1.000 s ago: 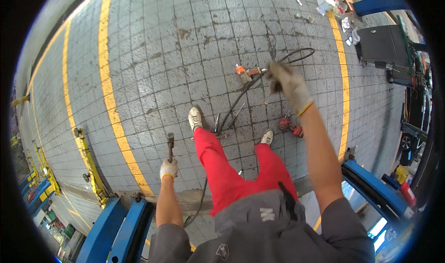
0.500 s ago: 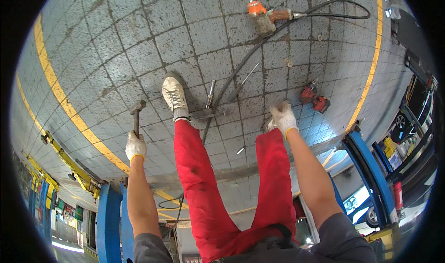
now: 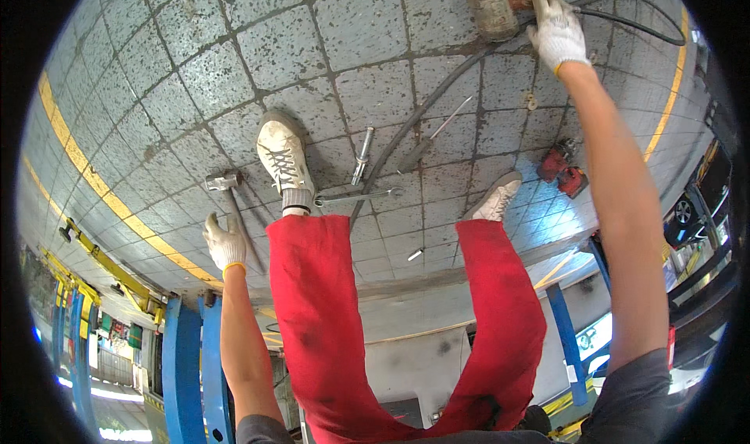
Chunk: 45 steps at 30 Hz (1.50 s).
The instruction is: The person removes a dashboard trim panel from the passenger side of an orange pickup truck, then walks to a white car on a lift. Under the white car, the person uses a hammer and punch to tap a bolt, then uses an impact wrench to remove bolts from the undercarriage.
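Observation:
My left hand [image 3: 225, 242], in a white work glove, hovers with fingers apart beside a hammer [image 3: 242, 223] that lies on the tiled floor. Far forward on the right, my gloved right hand [image 3: 558, 34] reaches out with fingers extended at the handle of an air impact wrench [image 3: 494, 16]. That tool has a worn metal body and an orange end, and a black hose [image 3: 437, 92] runs from it. Whether the right fingers touch the handle, I cannot tell.
Between my shoes lie a combination wrench [image 3: 359, 197], a socket on an extension bar [image 3: 362, 156], a screwdriver [image 3: 436, 134] and a small metal piece [image 3: 416, 254]. A red cordless tool [image 3: 562, 169] lies right of my right shoe. Blue lift posts [image 3: 181, 366] stand behind.
My left hand has let go of the hammer, which now lies on the floor. My right hand has moved from my right knee forward to the air impact wrench.

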{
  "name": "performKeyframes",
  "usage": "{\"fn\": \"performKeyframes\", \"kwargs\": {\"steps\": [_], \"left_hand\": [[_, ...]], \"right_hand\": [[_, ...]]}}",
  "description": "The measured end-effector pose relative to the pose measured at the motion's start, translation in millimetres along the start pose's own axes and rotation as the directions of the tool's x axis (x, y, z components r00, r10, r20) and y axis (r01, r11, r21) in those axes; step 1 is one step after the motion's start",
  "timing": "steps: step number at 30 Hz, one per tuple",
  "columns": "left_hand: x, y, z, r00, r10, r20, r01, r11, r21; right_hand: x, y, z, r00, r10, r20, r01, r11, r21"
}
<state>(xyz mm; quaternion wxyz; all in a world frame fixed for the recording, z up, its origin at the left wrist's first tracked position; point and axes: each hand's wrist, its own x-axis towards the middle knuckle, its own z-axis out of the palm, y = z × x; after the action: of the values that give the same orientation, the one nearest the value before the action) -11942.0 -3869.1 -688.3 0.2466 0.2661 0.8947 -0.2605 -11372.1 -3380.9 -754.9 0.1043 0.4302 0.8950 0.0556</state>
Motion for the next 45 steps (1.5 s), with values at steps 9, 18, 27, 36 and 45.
{"fn": "performKeyframes", "kwargs": {"steps": [9,18,27,36,45], "left_hand": [[-9.6,167.6,-63.5,0.818,0.571,-0.073,-0.534,0.705,-0.468],[-106.3,234.5,45.3,0.544,0.619,0.566,-0.584,0.764,-0.274],[-208.6,241.2,137.5,0.554,0.454,0.698,-0.091,0.866,-0.492],[-347.5,169.7,268.8,0.112,-0.191,0.975,0.771,0.635,0.036],[-462.3,130.7,498.8,0.085,-0.121,0.989,0.987,-0.126,-0.100]], "right_hand": [[47.0,-6.0,17.6,0.932,-0.011,0.362,-0.036,0.992,0.123],[-15.7,-14.6,-38.3,0.897,-0.046,0.439,-0.021,0.989,0.148],[-144.6,-50.3,-84.4,0.953,-0.248,0.176,0.173,0.918,0.357],[-214.3,-73.4,-79.2,0.815,-0.390,0.429,0.162,0.863,0.478],[-255.9,-75.3,-51.1,0.774,-0.493,0.398,0.204,0.789,0.580]]}}
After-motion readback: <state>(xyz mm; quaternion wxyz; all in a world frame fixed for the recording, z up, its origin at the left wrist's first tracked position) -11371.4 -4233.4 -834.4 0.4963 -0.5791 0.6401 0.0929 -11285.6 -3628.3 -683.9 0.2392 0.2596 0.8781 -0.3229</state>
